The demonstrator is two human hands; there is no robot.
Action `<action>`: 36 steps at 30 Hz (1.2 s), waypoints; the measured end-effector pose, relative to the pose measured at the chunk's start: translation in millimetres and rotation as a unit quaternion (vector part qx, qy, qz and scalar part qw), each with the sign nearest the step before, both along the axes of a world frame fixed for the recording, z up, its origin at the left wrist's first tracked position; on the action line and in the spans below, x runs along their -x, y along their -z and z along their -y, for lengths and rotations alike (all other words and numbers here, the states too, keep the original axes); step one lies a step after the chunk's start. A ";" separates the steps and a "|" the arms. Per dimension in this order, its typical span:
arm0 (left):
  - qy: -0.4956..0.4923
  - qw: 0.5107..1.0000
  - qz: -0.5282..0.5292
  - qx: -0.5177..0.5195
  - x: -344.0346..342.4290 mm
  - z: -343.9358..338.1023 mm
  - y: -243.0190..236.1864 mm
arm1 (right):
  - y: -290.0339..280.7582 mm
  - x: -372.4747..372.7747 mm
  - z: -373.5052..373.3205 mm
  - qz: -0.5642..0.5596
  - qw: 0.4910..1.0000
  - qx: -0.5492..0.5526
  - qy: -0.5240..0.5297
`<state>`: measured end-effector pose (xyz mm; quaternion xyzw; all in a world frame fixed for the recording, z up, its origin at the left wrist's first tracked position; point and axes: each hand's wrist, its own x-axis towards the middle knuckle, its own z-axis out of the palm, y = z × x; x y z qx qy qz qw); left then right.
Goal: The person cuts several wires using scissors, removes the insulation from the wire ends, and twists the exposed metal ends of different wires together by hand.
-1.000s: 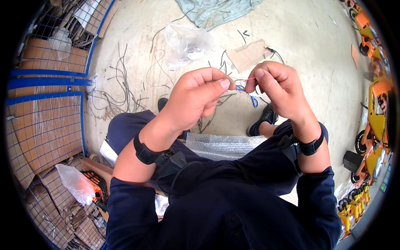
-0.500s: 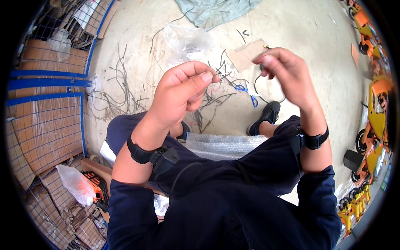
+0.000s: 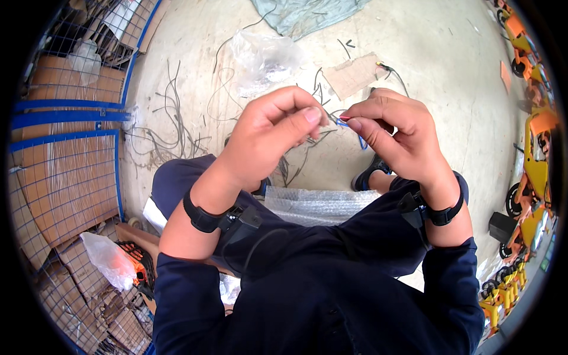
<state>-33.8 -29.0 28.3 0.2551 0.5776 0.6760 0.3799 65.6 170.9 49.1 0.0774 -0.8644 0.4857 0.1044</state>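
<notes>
My right hand [image 3: 397, 131] is closed in a pinch on a thin cable, whose small red end [image 3: 345, 118] sticks out past the thumb and forefinger toward my left hand. A black cable with a yellow tip [image 3: 383, 65] curves up beyond the right knuckles; whether it is the same cable cannot be seen. My left hand [image 3: 275, 131] is a short gap away, thumb pressed against curled fingers; anything in them is too small to make out. Blue scissor handles [image 3: 362, 142] show on the floor, partly behind my right hand.
Cut black cables [image 3: 174, 127] lie on the floor, with a clear plastic bag [image 3: 260, 56], a cardboard piece [image 3: 354, 77] and a green cloth [image 3: 307, 15] farther off. Bubble wrap [image 3: 316, 206] lies between my legs. A blue wire cage [image 3: 71, 118] stands left; orange and yellow wheeled machines [image 3: 535, 157] line the right.
My right hand has moved left and down, bringing the red end close to my left hand. The left hand has shifted slightly right. The yellow-tipped cable now shows beyond the right hand.
</notes>
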 end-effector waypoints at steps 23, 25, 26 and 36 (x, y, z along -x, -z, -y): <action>0.040 0.979 0.194 0.038 -9.1 -6.6 -12.0 | 4.9 7.1 -4.7 -0.226 0.963 -0.148 -0.002; 0.042 0.980 0.188 0.037 -9.3 -6.2 -12.0 | 4.7 7.0 -4.0 -0.226 0.964 -0.143 -0.001; 0.042 0.982 0.180 0.040 -9.7 -6.2 -12.6 | 4.3 6.9 -3.6 -0.226 0.964 -0.141 0.000; 0.035 0.991 0.130 0.009 -16.9 -5.2 -13.6 | 1.1 4.7 -3.7 -0.223 0.966 -0.127 -0.006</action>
